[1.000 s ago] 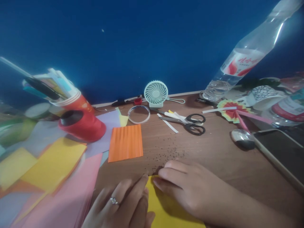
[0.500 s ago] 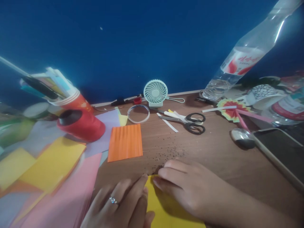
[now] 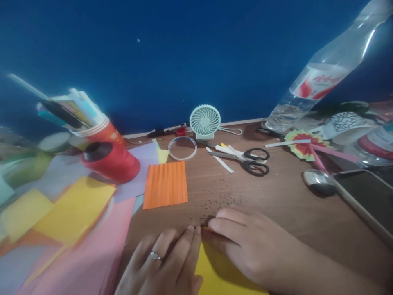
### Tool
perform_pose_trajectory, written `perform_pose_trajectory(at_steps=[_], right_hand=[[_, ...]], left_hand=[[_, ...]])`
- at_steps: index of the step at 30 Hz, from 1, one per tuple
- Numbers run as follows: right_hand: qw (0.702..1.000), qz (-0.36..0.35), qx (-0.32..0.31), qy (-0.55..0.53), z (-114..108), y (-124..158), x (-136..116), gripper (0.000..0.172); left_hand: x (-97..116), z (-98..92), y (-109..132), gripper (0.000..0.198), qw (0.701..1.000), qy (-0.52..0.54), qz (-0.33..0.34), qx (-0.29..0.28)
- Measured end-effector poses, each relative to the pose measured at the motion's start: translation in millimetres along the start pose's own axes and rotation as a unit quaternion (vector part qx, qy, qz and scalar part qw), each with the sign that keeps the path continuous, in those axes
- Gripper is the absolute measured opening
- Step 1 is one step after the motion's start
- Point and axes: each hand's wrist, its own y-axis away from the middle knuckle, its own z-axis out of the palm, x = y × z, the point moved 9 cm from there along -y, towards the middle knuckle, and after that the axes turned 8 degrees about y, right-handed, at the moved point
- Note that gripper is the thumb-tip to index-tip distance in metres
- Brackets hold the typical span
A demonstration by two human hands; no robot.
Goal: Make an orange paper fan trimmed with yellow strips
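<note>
My left hand [image 3: 164,266], with a ring on one finger, lies flat at the bottom centre, its fingers stretched over the left part of a yellow paper sheet [image 3: 215,276]. To its right, my right hand [image 3: 245,241] rests flat on the same sheet, fingers together and pointing left. The fingertips of both hands meet at the sheet's far edge. Most of the sheet is hidden under the hands. A pleated orange paper [image 3: 166,184] lies just beyond my left hand.
Black scissors [image 3: 250,160] and white paper strips lie mid-table, with a small white fan [image 3: 204,121] and a clear tape ring [image 3: 182,147] behind. At left are a red punch [image 3: 109,161], a pen cup [image 3: 95,127] and loose coloured sheets [image 3: 73,207]. On the right are a bottle [image 3: 319,78], a paper rosette [image 3: 303,144], a spoon [image 3: 319,183] and a phone [image 3: 365,194].
My left fingertips have slid right to meet my right fingertips at the yellow sheet's far edge. The view has shifted slightly.
</note>
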Motion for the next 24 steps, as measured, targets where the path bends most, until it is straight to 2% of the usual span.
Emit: perform_pose_trajectory(at_steps=[6, 10, 15, 18, 22, 24], right_hand=[[1.000, -0.003, -0.004, -0.003, -1.7, -0.6, -0.3, 0.022], [1.000, 0.003, 0.002, 0.006, -0.8, 1.3, 0.2, 0.024], [1.000, 0.008, 0.022, 0.020, 2.2, 3.0, 1.2, 0.025], [1.000, 0.002, 0.016, 0.016, 3.1, 2.4, 0.9, 0.025], [1.000, -0.003, -0.002, 0.000, 1.2, 1.3, 0.0, 0.021], [1.000, 0.002, -0.008, -0.004, 0.1, 1.2, 0.5, 0.019]], left_hand=[[-5.6, 2.3, -8.5, 0.027, 0.994, 0.068, -0.076, -0.030], [-10.1, -1.5, -6.9, 0.026, 0.990, 0.069, -0.125, 0.000], [-1.9, -3.3, 2.5, 0.029, 0.996, 0.026, -0.082, 0.030], [-4.9, -3.3, 6.8, 0.031, 0.997, -0.001, -0.074, 0.014], [-12.1, -6.7, 5.3, 0.032, 0.996, -0.060, -0.048, -0.034], [-18.2, -10.8, 2.8, 0.031, 0.995, -0.079, -0.057, -0.036]])
